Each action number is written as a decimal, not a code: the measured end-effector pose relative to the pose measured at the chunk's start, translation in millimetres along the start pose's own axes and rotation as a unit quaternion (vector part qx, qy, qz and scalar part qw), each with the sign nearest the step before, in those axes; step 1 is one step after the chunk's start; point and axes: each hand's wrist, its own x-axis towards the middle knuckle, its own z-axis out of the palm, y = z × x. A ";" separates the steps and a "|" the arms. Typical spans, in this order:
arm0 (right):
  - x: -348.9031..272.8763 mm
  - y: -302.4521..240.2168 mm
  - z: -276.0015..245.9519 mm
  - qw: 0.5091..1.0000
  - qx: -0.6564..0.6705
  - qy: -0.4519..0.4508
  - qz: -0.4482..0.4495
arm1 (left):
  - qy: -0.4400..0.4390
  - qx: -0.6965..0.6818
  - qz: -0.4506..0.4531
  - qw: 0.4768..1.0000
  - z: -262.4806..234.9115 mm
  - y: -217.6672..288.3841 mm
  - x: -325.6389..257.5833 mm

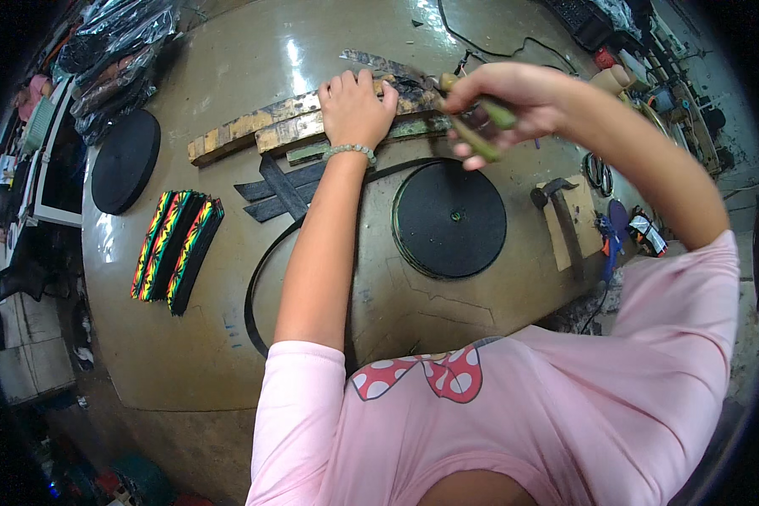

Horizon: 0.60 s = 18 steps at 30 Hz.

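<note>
Large shears (483,135) with olive-green handles are in my right hand (514,97), somewhat blurred. Their worn blades stand apart and point left, above the far side of the wooden bars. My left hand (356,105), a beaded bracelet at its wrist, curls over the yellowish, stained wooden bars (291,131). Its fingers press down on dark webbing at the bars, partly hidden under them. A black webbing strap (255,282) loops on the table and passes beneath my left forearm. Nearer me lies a round coil of black webbing (449,221).
Short black strap pieces (280,192) lie crossed left of my forearm. Stacked bundles of colourful patterned strap (177,249) and another black coil (126,162) are on the left. A hammer (561,219) rests on cardboard at right. Plastic-wrapped goods (118,63) sit far left.
</note>
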 end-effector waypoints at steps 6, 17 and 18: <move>-66.9 -55.7 -41.7 0.616 -0.714 0.287 -0.168 | 0.004 0.017 0.001 1.000 3.1 -1.0 -1.9; -27.2 -71.0 -84.9 -0.157 -0.916 0.224 -0.294 | -0.008 -0.006 -0.006 1.000 2.0 -0.3 -0.6; -23.2 -72.7 -87.7 -0.147 -0.914 0.213 -0.311 | -0.006 0.006 -0.004 1.000 1.7 -0.5 -0.9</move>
